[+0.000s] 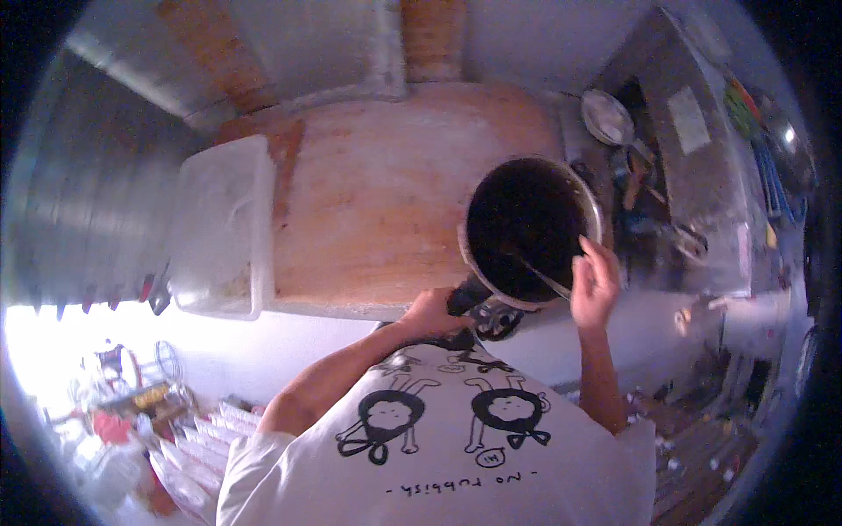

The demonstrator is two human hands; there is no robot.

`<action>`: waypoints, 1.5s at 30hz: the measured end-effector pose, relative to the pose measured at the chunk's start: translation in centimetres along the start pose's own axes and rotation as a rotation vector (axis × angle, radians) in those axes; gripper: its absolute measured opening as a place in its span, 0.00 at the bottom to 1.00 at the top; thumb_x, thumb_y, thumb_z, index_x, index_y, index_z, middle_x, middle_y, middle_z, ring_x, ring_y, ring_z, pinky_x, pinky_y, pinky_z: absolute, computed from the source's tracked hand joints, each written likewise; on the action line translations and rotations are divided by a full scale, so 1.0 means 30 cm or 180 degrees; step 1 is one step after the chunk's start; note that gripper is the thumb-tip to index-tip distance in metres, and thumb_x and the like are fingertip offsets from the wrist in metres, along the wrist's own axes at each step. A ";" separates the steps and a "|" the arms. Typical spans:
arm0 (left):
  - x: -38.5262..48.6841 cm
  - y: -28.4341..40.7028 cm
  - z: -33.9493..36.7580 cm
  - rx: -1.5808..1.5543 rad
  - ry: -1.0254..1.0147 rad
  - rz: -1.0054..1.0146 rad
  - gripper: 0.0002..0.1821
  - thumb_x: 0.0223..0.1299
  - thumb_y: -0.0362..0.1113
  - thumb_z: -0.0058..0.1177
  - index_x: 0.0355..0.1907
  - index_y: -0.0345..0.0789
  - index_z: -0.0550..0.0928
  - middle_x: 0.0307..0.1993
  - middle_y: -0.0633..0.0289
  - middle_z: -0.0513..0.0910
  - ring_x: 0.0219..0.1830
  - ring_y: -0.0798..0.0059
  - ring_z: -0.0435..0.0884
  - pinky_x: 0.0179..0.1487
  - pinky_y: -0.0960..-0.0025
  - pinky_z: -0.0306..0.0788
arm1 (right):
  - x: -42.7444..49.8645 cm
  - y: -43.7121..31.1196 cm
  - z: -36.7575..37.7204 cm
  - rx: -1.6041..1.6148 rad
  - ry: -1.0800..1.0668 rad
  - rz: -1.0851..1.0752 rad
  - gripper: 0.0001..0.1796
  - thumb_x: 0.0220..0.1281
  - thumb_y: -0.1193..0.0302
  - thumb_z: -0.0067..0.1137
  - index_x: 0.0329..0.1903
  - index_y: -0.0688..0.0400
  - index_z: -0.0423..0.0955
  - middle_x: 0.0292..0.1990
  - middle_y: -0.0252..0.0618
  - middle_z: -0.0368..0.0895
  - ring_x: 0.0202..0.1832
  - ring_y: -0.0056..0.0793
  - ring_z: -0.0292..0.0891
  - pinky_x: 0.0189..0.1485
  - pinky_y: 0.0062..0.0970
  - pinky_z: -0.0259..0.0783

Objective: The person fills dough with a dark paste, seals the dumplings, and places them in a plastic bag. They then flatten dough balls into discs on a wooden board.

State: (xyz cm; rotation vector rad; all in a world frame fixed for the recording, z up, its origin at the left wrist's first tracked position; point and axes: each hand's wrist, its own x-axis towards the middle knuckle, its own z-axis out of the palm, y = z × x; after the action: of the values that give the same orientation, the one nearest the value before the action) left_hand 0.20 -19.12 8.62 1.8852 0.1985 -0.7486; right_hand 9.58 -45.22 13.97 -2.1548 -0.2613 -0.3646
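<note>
A round, dark-bottomed pan (pixel 526 210) with a pale rim is held over the right front part of a wooden work surface (pixel 375 204). My left hand (pixel 431 312) is closed around its black handle (pixel 468 294). My right hand (pixel 594 283) is at the pan's right rim, thumb and fingertips close together over the inner edge. A thin, light strip (pixel 544 278) runs from the pan's inside toward this hand; whether it is a utensil, and whether the hand grips it or the rim, is unclear. The pan's contents are too dark to make out.
A translucent plastic bin (pixel 220 227) stands at the surface's left end. A white round dish (pixel 606 118) and blurred utensils (pixel 635 177) crowd the right side. Bagged goods (pixel 204 447) lie low at left. Under the handle is a dark metallic object (pixel 496 320).
</note>
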 end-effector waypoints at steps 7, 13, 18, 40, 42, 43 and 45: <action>0.048 0.093 0.006 -0.0120 0.0453 0.0179 0.22 0.51 0.47 0.66 0.40 0.32 0.81 0.22 0.60 0.82 0.22 0.75 0.79 0.29 0.67 0.75 | -0.122 0.170 -0.104 -0.0311 0.0392 0.0175 0.14 0.65 0.76 0.52 0.52 0.61 0.78 0.47 0.41 0.77 0.50 0.32 0.73 0.49 0.29 0.71; 0.294 0.246 -0.007 -0.0730 0.0861 0.0047 0.14 0.54 0.42 0.65 0.26 0.35 0.77 0.14 0.65 0.75 0.13 0.77 0.72 0.16 0.67 0.65 | -0.399 0.354 -0.188 -0.0346 0.0077 0.0988 0.11 0.64 0.72 0.57 0.47 0.60 0.79 0.40 0.44 0.80 0.42 0.36 0.76 0.42 0.31 0.72; 0.594 0.377 0.008 -0.1555 0.1184 0.0248 0.14 0.54 0.40 0.65 0.26 0.35 0.76 0.15 0.65 0.75 0.14 0.75 0.72 0.17 0.66 0.64 | -0.668 0.433 -0.116 -0.0277 -0.0138 0.1705 0.05 0.60 0.72 0.61 0.35 0.61 0.80 0.33 0.46 0.81 0.32 0.40 0.78 0.36 0.35 0.74; 0.329 -0.007 0.356 0.0432 -0.1807 0.0580 0.16 0.65 0.42 0.57 0.47 0.32 0.80 0.29 0.64 0.81 0.28 0.79 0.78 0.29 0.75 0.73 | -1.032 -0.057 -0.229 -0.1170 0.0760 0.2571 0.11 0.63 0.65 0.55 0.43 0.56 0.80 0.38 0.43 0.80 0.37 0.39 0.78 0.43 0.38 0.74; 0.282 -0.025 0.373 0.0437 -0.2067 0.0443 0.17 0.65 0.42 0.57 0.48 0.31 0.79 0.30 0.64 0.81 0.29 0.78 0.79 0.31 0.73 0.74 | -1.129 -0.148 -0.321 -0.1418 0.1825 0.2411 0.09 0.61 0.68 0.59 0.41 0.57 0.80 0.37 0.40 0.79 0.34 0.31 0.77 0.39 0.32 0.74; 0.276 -0.050 0.368 0.0419 -0.2143 0.0384 0.17 0.65 0.42 0.56 0.48 0.31 0.79 0.30 0.63 0.81 0.29 0.78 0.79 0.32 0.72 0.75 | -1.155 -0.214 -0.410 -0.1871 0.2254 0.2047 0.08 0.61 0.69 0.60 0.41 0.57 0.80 0.36 0.38 0.79 0.33 0.27 0.76 0.36 0.27 0.73; 0.329 -0.134 0.373 0.0460 -0.2191 0.0408 0.16 0.65 0.42 0.56 0.47 0.31 0.79 0.30 0.62 0.81 0.30 0.78 0.79 0.33 0.72 0.76 | -1.207 -0.337 -0.632 -0.1584 0.2292 0.2905 0.09 0.62 0.68 0.59 0.43 0.57 0.79 0.35 0.35 0.82 0.34 0.20 0.76 0.38 0.26 0.73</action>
State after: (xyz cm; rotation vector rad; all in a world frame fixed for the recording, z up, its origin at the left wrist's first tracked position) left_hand 1.61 -29.15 -3.05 1.6444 -0.4154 -1.2947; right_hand -30.54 -56.91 19.19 -2.1788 1.2823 -0.6608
